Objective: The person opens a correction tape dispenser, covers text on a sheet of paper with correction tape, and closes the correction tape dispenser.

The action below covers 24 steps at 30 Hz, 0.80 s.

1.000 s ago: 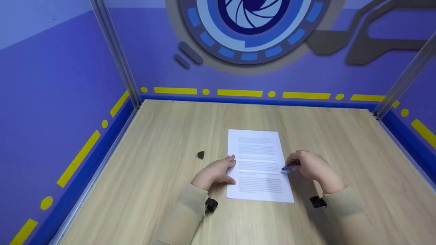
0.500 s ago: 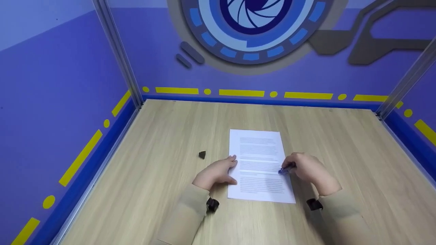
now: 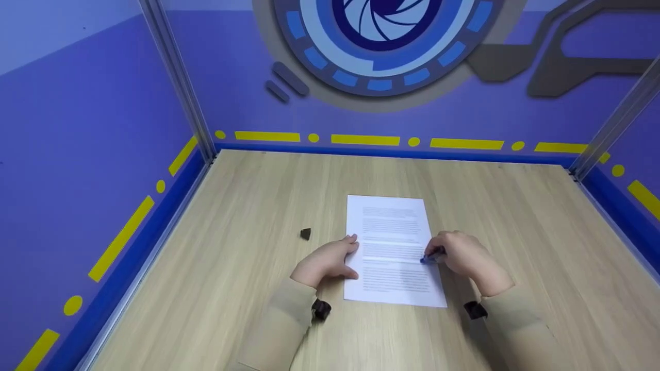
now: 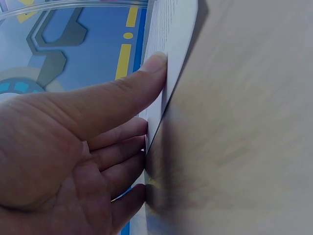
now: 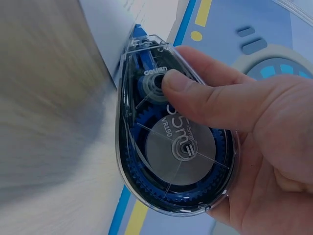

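A printed sheet of paper [image 3: 386, 283] lies flat on the wooden table. My left hand [image 3: 327, 260] rests on its left edge, thumb and fingers spread apart; in the left wrist view the thumb [image 4: 142, 73] presses on the paper's margin. My right hand [image 3: 466, 257] pinches a correction tape dispenser [image 5: 181, 152], a clear teardrop case with blue gears inside. Its blue tip [image 5: 139, 32] meets the sheet near the right ends of the middle lines. A small dark cap-like piece [image 3: 306, 234] lies left of the paper, beyond my left hand.
The wooden table [image 3: 258, 206] is bounded by a blue-purple back wall [image 3: 232, 93] and side walls with yellow dashes. Metal posts [image 3: 180, 77] stand at the corners. A black wrist camera [image 3: 320, 310] sits under each sleeve.
My right hand has shifted slightly left, carrying the correction tape dispenser's tip from the paper's right margin to the line ends. My left hand stays on the sheet.
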### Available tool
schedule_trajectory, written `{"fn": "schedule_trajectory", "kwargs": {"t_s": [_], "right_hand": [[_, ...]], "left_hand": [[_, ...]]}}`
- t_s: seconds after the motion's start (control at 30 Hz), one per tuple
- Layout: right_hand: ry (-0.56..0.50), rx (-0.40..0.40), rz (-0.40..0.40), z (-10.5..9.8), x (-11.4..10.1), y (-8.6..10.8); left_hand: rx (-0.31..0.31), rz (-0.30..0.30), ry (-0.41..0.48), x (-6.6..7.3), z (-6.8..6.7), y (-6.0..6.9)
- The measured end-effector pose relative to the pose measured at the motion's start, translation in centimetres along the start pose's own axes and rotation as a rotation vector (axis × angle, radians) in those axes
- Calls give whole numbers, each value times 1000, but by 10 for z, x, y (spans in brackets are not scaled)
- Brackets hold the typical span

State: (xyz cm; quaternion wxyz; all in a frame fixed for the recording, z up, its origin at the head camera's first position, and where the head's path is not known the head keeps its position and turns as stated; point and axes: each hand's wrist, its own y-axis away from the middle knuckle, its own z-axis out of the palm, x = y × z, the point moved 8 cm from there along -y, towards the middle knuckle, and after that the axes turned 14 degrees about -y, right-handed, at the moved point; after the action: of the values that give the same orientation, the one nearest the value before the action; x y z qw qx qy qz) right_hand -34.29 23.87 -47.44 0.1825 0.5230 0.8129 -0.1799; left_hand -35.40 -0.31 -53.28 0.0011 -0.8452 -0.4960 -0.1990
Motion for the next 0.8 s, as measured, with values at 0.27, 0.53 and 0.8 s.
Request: {"fn": "schedule_trajectory", "kwargs": {"t_s": [0.27,0.53,0.8], "right_hand": [[35,-19,-9,2,-2,-1],[51,-28,1,1,-1,-1],[41,-24,-17,-3,-2,-1]], "left_hand": [[-4,-6,-17,0,1,-1],[-3,-4,-14,1,0,0],[5,3,-22,1,0,0]]}}
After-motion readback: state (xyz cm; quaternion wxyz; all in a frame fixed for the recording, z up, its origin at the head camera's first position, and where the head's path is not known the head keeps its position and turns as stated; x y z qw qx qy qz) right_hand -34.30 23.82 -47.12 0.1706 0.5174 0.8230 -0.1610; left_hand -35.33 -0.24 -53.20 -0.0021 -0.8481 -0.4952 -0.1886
